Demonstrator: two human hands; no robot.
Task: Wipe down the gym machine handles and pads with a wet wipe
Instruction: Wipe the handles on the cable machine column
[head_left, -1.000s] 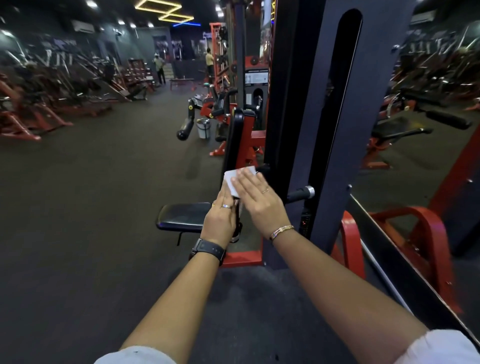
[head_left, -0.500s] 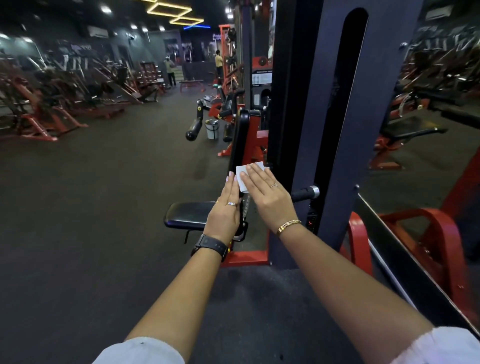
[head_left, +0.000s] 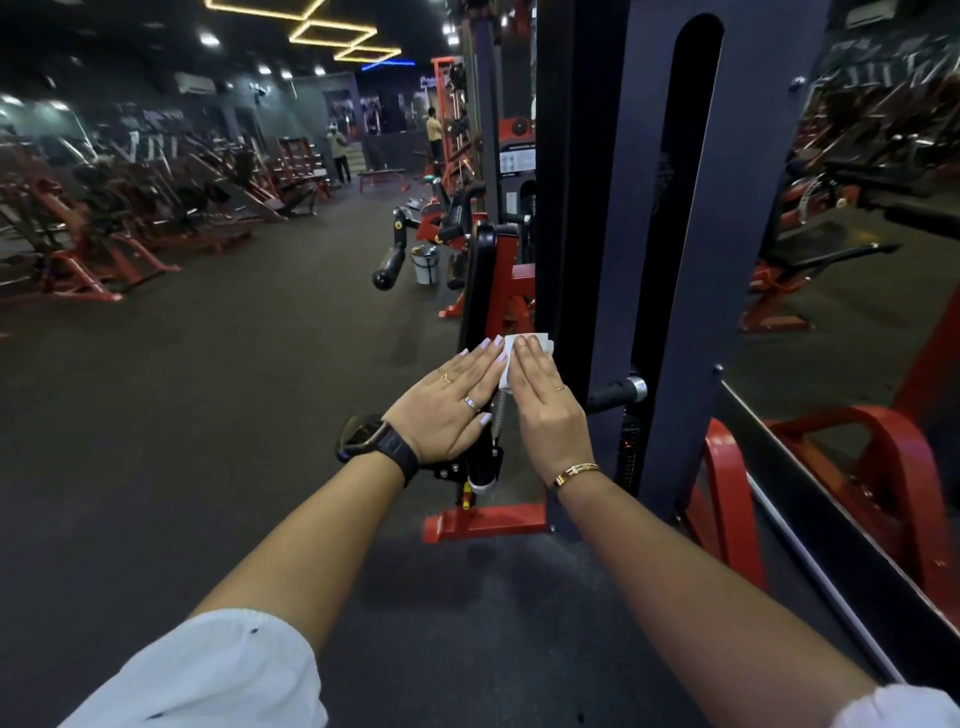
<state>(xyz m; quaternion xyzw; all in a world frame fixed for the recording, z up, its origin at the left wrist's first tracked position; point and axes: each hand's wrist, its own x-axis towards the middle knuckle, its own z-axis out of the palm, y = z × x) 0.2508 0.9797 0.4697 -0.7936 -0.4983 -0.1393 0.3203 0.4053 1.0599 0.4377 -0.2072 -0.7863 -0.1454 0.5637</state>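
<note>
Both hands are out in front, fingers straight and flat, gripping nothing. The right hand lies over the white wipe, fingers laid on it, with the wipe's top corner poking out past the fingertips. The left hand sits just beside it, fingertips meeting the wipe's left edge. The wipe is down by the lower end of the upright black pad; whether it touches the pad, I cannot tell. A black handle with a chrome tip juts from the dark column just right of the right hand.
</note>
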